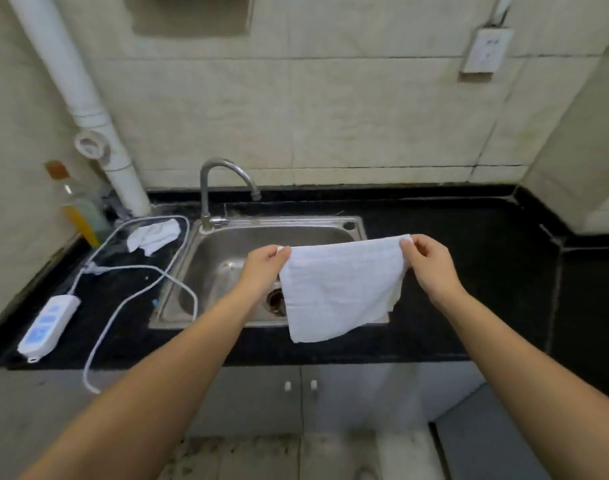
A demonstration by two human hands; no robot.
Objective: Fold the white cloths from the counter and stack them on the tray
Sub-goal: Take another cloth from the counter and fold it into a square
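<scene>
Left hand (266, 263) and right hand (426, 259) each pinch a top corner of the white square terry cloth (341, 289), hanging over the steel sink (356, 225). Slack pinch could drop it into the drain. Second crumpled white cloth (153, 234) lies on the black stone table (469, 271); no tray visible.

The hanging white cloth (341, 285) covers the right half of the sink (226, 258) basin, most of its drain and part of the counter's (469, 271) front edge. The bottle (76, 206) at the counter's left back corner is blurred, its label unreadable. The power strip's (48, 323) sockets are smeared. Both forearms run off the bottom edge.
</scene>
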